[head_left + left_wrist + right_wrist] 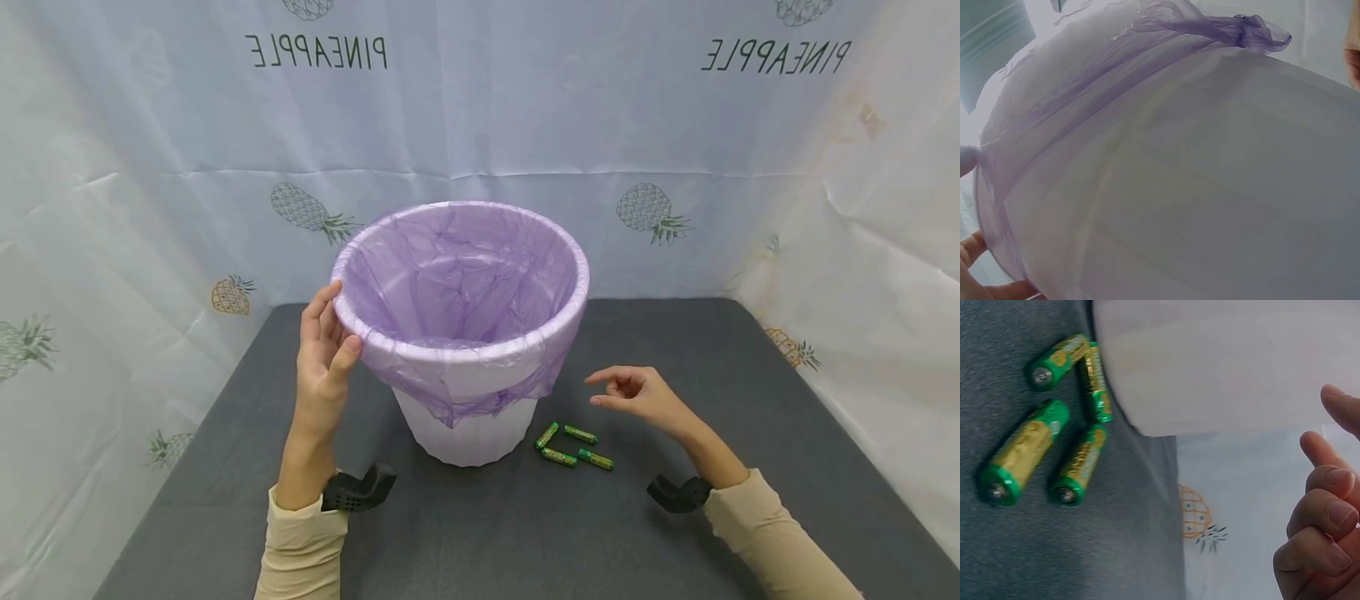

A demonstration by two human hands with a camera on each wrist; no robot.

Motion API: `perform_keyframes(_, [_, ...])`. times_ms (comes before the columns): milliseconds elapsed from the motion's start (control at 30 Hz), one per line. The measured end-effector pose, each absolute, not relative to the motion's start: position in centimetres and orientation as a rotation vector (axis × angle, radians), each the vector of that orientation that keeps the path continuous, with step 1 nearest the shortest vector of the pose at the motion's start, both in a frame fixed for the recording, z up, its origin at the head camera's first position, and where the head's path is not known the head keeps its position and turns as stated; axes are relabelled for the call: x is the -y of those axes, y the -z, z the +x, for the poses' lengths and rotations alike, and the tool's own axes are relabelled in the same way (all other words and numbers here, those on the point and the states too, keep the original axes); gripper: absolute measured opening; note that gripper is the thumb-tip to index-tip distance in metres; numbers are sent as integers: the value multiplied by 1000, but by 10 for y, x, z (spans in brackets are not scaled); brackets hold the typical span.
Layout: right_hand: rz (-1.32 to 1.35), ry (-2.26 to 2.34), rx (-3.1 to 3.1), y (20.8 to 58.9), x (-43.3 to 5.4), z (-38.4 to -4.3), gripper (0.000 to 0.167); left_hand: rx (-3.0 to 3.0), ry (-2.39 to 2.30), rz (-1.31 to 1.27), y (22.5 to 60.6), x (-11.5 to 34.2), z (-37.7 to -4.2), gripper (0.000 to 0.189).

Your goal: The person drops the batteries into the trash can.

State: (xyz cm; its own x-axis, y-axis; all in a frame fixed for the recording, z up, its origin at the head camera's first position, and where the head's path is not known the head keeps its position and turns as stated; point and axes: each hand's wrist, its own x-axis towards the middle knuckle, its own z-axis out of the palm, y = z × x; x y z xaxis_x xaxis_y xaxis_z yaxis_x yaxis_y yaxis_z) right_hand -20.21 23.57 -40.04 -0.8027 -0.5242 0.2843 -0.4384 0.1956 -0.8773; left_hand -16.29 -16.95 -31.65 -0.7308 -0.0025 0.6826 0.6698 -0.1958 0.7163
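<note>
A white trash bin (465, 433) lined with a thin purple plastic bag (480, 287) stands upright on the dark table. The bag is folded over the rim and hangs down outside. My left hand (322, 375) touches the bin's left rim from outside, thumb and fingers spread along it. Several green-and-gold batteries (558, 457) lie in a loose group to the right of the bin's base. Above and beyond them hovers my right hand (637, 396), its index finger and thumb extended and apart, the other fingers curled. Nothing is held in it.
The dark table (480, 533) reaches back to a white curtain (480, 108) printed with pineapples. Similar fabric hangs along both sides. Black wrist cameras (360, 490) are strapped to both forearms.
</note>
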Motion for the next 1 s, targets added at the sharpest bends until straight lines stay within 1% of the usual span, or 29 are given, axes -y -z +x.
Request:
perform_keyframes(167, [-933,1679,-2349,411,-237,-203,36,1626,1979,-777,317,170,-162,53])
perform_keyframes(300, [-909,1642,-2361,421,-237,-204,24,1626,1980,-771,317,170,-162,53])
perform_keyframes(333, [-905,1632,-2364,424,-237,-205,23,1626,1979,-770,317,170,-162,53])
perform_keyframes(467, [-901,1606,-2366,434,-237,-205,31,1624,1983,-768,317,170,-162,53])
perform_keyframes(767, [-947,1555,-2351,451,-238,-208,29,1626,1997,-740,317,169,-162,53])
perform_keyframes(1000, [-918,1502,-2317,459,-238,-208,30,1626,1990,-757,316,170,-162,53])
